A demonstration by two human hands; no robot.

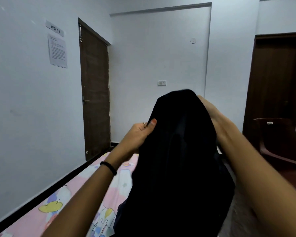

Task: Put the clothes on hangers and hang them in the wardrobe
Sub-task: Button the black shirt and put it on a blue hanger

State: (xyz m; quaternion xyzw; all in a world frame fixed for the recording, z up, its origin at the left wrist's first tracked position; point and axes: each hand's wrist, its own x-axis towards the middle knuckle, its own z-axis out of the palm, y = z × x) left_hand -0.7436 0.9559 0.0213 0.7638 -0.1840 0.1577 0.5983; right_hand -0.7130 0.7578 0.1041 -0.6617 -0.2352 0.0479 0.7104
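Observation:
A black garment [176, 159] hangs lifted in front of me above the bed, draped down to the bottom of the view. My left hand [138, 134] pinches its left edge, thumb on the front of the cloth. My right hand [210, 113] is on the garment's upper right side, its fingers hidden behind the cloth. No hanger and no wardrobe show in the head view.
A bed with a pink cartoon-print sheet [61, 207] lies below along the left wall. A brown door [96, 93] stands in that wall. A dark red plastic chair [280, 141] and another wooden door [277, 79] are at the right.

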